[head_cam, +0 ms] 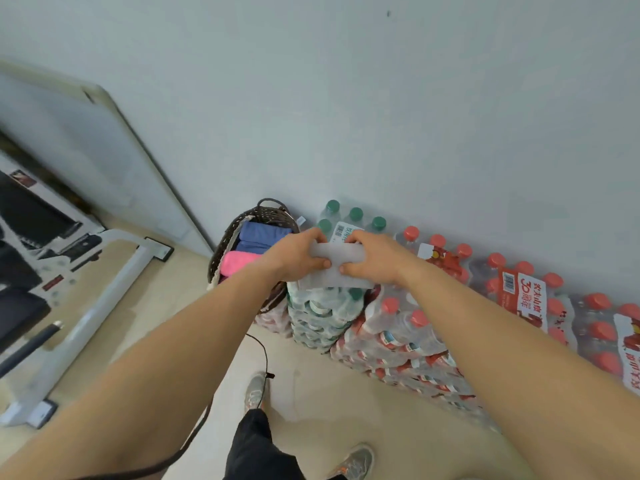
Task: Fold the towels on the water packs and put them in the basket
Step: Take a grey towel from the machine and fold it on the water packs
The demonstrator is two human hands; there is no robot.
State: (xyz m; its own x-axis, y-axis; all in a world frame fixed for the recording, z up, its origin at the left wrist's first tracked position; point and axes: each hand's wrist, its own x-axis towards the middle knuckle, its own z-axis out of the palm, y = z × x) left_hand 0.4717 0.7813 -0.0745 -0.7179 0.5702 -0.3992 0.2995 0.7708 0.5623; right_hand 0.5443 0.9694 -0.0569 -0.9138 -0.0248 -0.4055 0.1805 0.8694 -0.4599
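Note:
A small grey-white towel [337, 268], folded into a narrow strip, lies on the green-capped water pack [322, 306]. My left hand [298, 254] grips its left end and my right hand [374, 258] grips its right end, thumbs on the near edge. Left of the packs stands a dark woven basket [221, 251] holding a folded blue towel [263, 233] and a pink towel [237, 261]. Red-capped water packs [519, 299] stretch to the right along the wall.
A pale wall [381, 116] rises right behind the packs and basket. White exercise equipment [86, 289] stands on the floor at the left. A black cable [265, 355] trails over the tiled floor near my shoes [256, 389].

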